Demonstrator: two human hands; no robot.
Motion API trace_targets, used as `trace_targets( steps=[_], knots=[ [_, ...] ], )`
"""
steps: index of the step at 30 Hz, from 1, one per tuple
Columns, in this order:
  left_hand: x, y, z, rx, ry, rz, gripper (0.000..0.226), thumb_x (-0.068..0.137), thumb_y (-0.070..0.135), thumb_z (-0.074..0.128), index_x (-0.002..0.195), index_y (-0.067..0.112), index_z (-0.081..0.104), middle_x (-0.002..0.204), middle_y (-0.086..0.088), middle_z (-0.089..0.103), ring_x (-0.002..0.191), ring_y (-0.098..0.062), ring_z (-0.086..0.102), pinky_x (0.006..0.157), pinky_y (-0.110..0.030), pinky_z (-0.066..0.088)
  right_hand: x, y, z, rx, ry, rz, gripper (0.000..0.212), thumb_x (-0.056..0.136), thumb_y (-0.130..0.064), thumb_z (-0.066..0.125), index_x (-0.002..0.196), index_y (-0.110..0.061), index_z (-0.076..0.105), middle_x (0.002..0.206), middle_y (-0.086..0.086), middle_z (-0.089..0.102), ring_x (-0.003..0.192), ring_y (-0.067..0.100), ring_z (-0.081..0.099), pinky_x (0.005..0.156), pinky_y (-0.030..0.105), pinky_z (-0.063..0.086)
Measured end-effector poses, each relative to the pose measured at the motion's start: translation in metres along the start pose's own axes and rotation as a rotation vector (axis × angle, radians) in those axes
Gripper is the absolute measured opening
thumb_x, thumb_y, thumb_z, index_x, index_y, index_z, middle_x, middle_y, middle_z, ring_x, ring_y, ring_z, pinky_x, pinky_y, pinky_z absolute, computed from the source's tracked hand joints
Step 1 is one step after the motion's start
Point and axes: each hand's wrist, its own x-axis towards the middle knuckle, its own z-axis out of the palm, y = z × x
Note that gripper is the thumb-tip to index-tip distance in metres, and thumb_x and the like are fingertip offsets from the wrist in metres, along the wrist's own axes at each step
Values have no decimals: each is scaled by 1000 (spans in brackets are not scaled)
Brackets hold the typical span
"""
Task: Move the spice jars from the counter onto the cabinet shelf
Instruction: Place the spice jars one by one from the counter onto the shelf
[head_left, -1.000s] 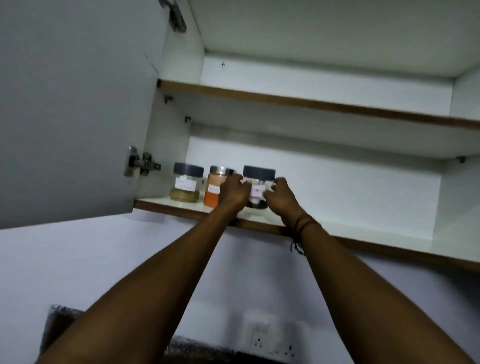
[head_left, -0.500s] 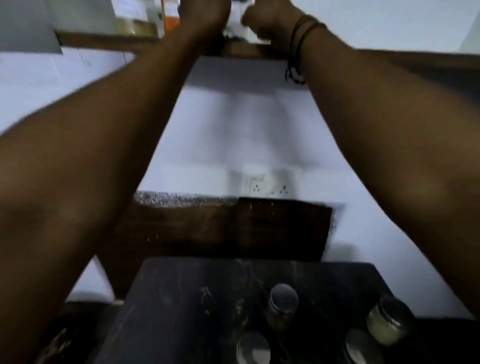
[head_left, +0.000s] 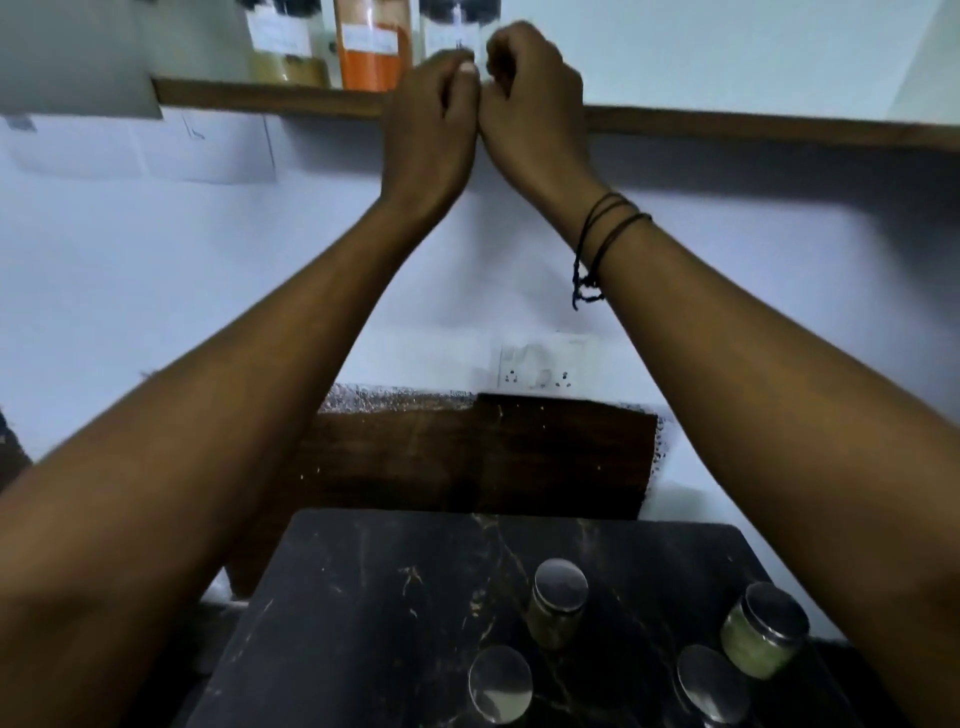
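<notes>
Three spice jars stand on the cabinet shelf (head_left: 727, 127): a yellow-brown one (head_left: 285, 52), an orange one (head_left: 371, 52) and a clear dark-lidded one (head_left: 452, 28). My left hand (head_left: 431, 119) and right hand (head_left: 530, 98) are raised side by side in front of that third jar's lower right part. They touch each other with fingers curled. I see nothing held in either. Several steel-lidded jars stand on the black counter (head_left: 374, 597), among them a middle one (head_left: 558, 597), a greenish one (head_left: 763, 631) and a near one (head_left: 498, 683).
The open cabinet door (head_left: 72, 57) hangs at the upper left. A wall socket (head_left: 545, 364) sits above a brown backsplash panel (head_left: 467, 457). The shelf runs bare to the right of my hands. A black cord bracelet (head_left: 602, 228) is on my right wrist.
My head has tipped down, bringing the counter jars into view. My hands, earlier on both sides of the third jar, now sit together in front of it, slightly drawn back.
</notes>
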Motion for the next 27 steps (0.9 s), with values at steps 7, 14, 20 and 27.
trace_targets(
  steps=[7,14,20,27],
  knots=[
    [-8,10,-17,-76,-64,-51,28,98,12,41,84,3,64,77,-7,61,72,-12,53,66,-28,38,-10,-13,-10,14,-66,39,9,93,-16,50,90,-11,56,87,0,61,76,13,53,58,16,37],
    [-100,-3,-15,-103,-134,-148,31,99,20,44,109,14,72,104,0,75,95,-7,68,83,-12,49,-116,3,0,177,-135,175,25,96,-20,52,118,-12,61,114,3,67,101,14,61,85,25,48],
    [-278,-47,8,-95,-401,-347,30,96,10,49,119,9,68,117,-7,72,104,-7,64,93,-15,48,-303,50,20,171,-361,498,34,96,-16,50,130,-17,53,127,6,62,114,20,59,93,27,45],
    [-457,-78,21,-62,-781,-535,27,95,13,47,112,22,65,109,1,71,95,-5,64,86,-25,53,-492,88,25,-157,-708,599,35,92,-17,54,126,-13,51,134,10,50,124,26,49,105,43,44]
  ],
)
